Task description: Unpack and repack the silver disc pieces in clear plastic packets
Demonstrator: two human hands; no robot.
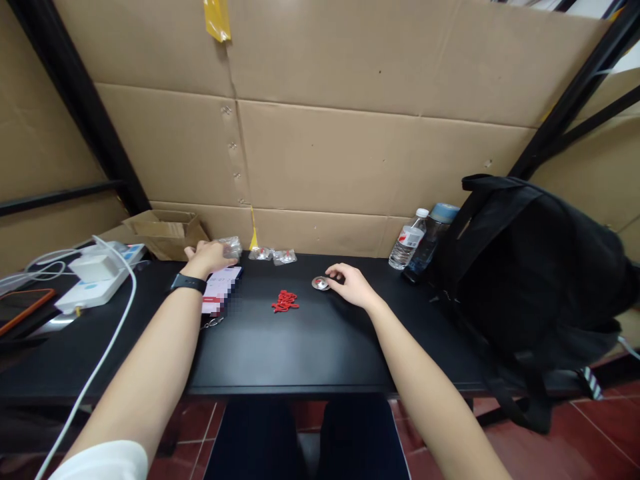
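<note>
My left hand [209, 259] reaches to the back left, fingers spread, beside a pile of clear plastic packets [231, 247]. Its far fingertips are partly hidden, and contact with the packets is hard to make out. Below it lies a phone [220, 287] with a lit screen, partly covered by my wrist. My right hand [353, 285] rests on the table with thumb and fingers curled at the rim of a small round metal dish [321, 284], which shows a bit of red inside. Between the hands sits a small heap of red loops [285, 301].
Two small clear packets [284, 257] lie by the cardboard wall [320, 167]. A brown paper bag [170, 233], power strip [95, 293] and white cable [131, 293] are left. At right stand a water bottle [407, 241], blue-lidded bottle [443, 215] and black backpack [525, 267].
</note>
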